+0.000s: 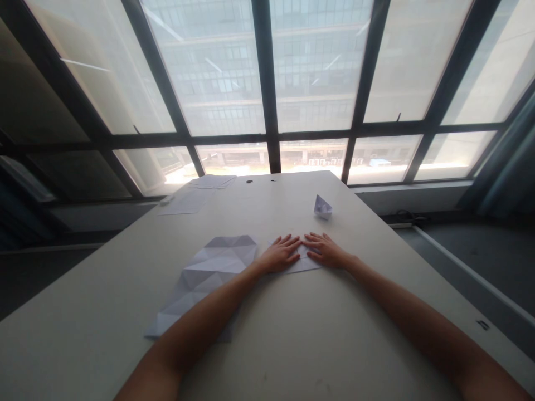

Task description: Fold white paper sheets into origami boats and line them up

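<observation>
Left hand [278,256] and right hand [329,253] are both palm-down, fingers [292,244] outstretched and not gripping anything, on the small paper [304,265] right under them, I guess to hold it flat on the bench [334,334]. Hard to tell how it's folded with the fingers covering it tbh. Big creased sheet [223,264] left of the fingers, little folded shape [322,208] beyond the right ones, probably parked out of the way
</observation>
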Demonstrator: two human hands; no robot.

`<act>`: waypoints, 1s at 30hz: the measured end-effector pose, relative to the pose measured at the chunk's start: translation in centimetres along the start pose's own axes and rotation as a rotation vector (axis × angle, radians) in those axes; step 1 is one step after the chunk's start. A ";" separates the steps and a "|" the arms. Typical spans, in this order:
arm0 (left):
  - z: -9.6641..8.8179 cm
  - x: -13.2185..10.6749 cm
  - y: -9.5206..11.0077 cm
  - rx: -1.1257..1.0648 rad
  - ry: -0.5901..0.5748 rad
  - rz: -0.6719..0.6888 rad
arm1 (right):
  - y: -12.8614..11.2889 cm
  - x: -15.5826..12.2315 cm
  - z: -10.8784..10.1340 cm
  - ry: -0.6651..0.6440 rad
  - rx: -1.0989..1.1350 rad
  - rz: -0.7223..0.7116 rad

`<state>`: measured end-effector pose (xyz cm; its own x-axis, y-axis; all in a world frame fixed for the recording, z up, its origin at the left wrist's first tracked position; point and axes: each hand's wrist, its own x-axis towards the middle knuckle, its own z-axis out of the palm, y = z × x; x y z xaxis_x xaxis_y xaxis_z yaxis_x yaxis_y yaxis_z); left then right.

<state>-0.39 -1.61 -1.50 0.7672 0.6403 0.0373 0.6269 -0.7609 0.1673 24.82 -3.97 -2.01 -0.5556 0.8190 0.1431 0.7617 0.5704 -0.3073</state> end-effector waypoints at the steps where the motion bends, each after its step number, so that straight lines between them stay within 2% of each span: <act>1: 0.0 0.0 0.0 -0.001 0.000 -0.001 | 0.0 0.0 0.0 0.003 0.002 0.001; 30: -0.2 0.0 0.2 -0.009 0.006 -0.013 | -0.1 -0.1 -0.2 0.006 0.012 -0.008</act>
<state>-0.24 -1.77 -1.30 0.7584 0.6505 0.0413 0.6352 -0.7519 0.1766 24.90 -4.07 -1.81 -0.5597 0.8148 0.1509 0.7532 0.5762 -0.3174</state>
